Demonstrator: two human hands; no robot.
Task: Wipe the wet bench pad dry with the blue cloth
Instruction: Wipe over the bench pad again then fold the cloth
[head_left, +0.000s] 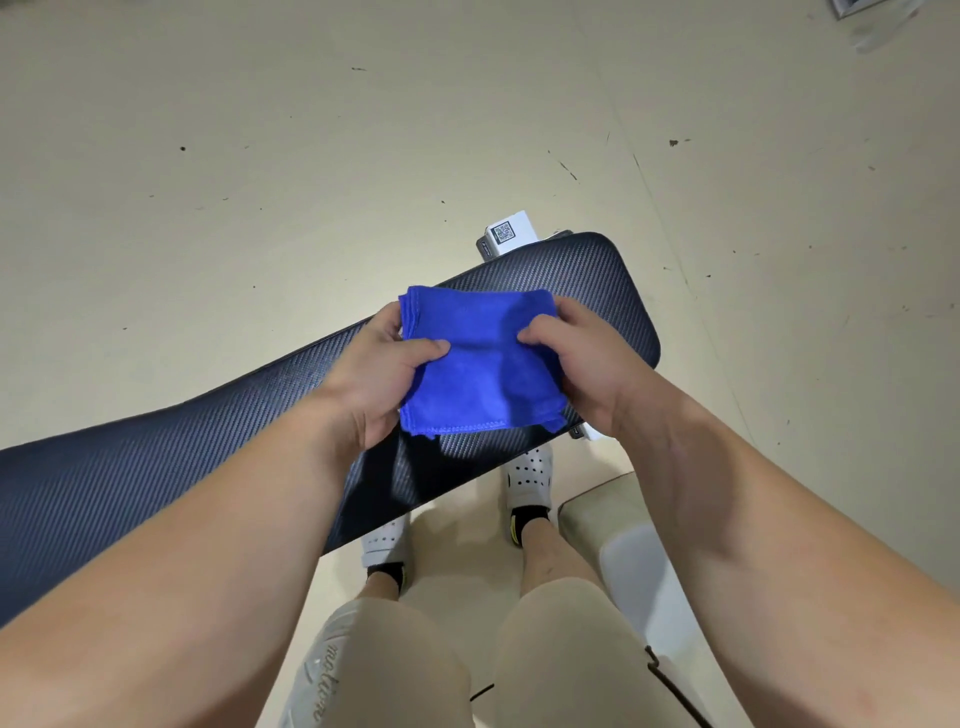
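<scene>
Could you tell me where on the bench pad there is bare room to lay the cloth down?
The bench pad is bare along its left stretch, and again between the hands and its rounded right end. The middle is crowded: left hand and right hand hold the blue cloth.

Bench pad (156, 467) runs past the left edge.
</scene>
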